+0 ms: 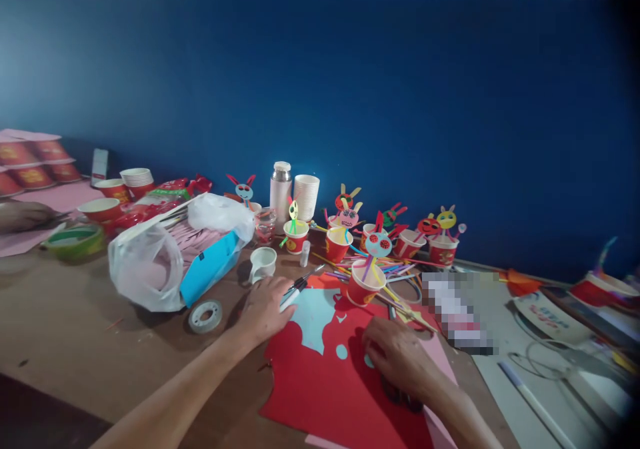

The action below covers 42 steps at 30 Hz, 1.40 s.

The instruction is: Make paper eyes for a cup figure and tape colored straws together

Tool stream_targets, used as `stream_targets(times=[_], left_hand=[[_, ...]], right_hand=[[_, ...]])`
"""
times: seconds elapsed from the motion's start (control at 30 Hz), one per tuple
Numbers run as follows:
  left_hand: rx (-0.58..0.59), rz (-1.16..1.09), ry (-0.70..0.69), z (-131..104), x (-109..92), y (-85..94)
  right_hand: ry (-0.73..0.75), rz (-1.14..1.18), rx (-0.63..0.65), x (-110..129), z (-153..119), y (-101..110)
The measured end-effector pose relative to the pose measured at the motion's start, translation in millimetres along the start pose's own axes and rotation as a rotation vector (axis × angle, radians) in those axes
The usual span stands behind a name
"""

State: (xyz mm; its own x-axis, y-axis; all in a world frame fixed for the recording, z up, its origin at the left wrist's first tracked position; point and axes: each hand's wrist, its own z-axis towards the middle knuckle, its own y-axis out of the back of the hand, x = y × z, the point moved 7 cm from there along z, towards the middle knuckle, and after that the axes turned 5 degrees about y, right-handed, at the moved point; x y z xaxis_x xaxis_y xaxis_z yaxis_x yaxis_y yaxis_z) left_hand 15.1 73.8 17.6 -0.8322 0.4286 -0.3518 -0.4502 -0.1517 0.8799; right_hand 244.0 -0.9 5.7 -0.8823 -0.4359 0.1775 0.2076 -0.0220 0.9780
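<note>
Red sheet (345, 396) on desk (75, 322), 4 o'clock of left hand (267, 308), under right hand (397, 354). Likely light, floppy, quick to crease; take by lower edge. Light-blue piece (313, 312): right hand's 10 o'clock, probably tears. Right hand curled, grip unclear. Left hand pinches white pen (294, 294). Small disc (341, 352): right hand's 9 o'clock.

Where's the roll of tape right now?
In the head view, the roll of tape lies left of centre on the brown table, between the translucent plastic bag and the left hand.
</note>
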Motion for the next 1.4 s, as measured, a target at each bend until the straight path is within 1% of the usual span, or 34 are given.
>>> stream_targets(times=[0.13,0.2,0.4,0.47,0.5,0.57,0.67,0.73,0.77,0.83,0.93,1.0,1.07,1.17,1.27,1.33,1.4], left_hand=[[0.070,0.061,-0.002,0.8,1.3,-11.8],[0.083,0.078,0.009,2.2,2.7,-15.9],[0.081,0.102,0.033,4.0,0.1,-18.2],[0.059,0.100,0.026,3.7,-1.4,-16.9],[0.043,0.095,0.019,3.6,-2.0,-16.3],[-0.002,0.082,-0.001,3.3,-2.7,-14.7],[-0.111,0.038,-0.038,2.3,-4.1,-8.5],[-0.183,-0.018,-0.073,0.5,-6.6,-1.9],[-0.213,-0.050,-0.092,-0.8,-8.0,1.9],[-0.262,-0.109,-0.134,-3.9,-10.6,10.0],[-0.306,-0.172,-0.184,-8.6,-11.8,20.5],[-0.324,-0.194,-0.199,-10.6,-10.7,25.0],[-0.329,-0.201,-0.203,-11.1,-9.2,26.9],[-0.309,-0.210,-0.208,-10.0,-8.2,26.3],[-0.296,-0.237,-0.199,-8.5,-7.0,26.1],[-0.281,-0.249,-0.183,-7.6,-5.9,25.5],[-0.256,-0.264,-0.171,-7.1,-5.0,24.3]], right_hand=[[-0.057,-0.013,0.043,-13.6,-4.7,8.6],[-0.068,-0.013,0.052,-17.8,-7.3,12.1],[-0.110,-0.024,-0.007,-21.5,-9.3,19.9],[-0.164,-0.009,-0.083,-26.8,-9.0,22.9],[-0.204,0.004,-0.143,-30.8,-9.6,25.4],[-0.283,0.048,-0.296,-38.8,-12.5,31.7],[-0.354,0.121,-0.534,-46.7,-17.9,40.9],[-0.384,0.122,-0.630,-49.5,-17.9,44.5],[-0.393,0.107,-0.645,-50.2,-15.6,45.3],[-0.411,0.062,-0.622,-51.6,-7.6,44.9],[-0.454,0.002,-0.515,-54.1,7.7,41.3],[-0.466,-0.009,-0.464,-53.5,17.5,39.1],[-0.458,0.010,-0.443,-50.3,26.9,37.1],[-0.469,0.057,-0.443,-44.7,37.5,33.3],[-0.489,0.105,-0.467,-41.7,41.1,32.1],[-0.485,0.148,-0.487,-42.9,38.7,35.5],[-0.488,0.186,-0.524,-48.3,31.8,44.5]])
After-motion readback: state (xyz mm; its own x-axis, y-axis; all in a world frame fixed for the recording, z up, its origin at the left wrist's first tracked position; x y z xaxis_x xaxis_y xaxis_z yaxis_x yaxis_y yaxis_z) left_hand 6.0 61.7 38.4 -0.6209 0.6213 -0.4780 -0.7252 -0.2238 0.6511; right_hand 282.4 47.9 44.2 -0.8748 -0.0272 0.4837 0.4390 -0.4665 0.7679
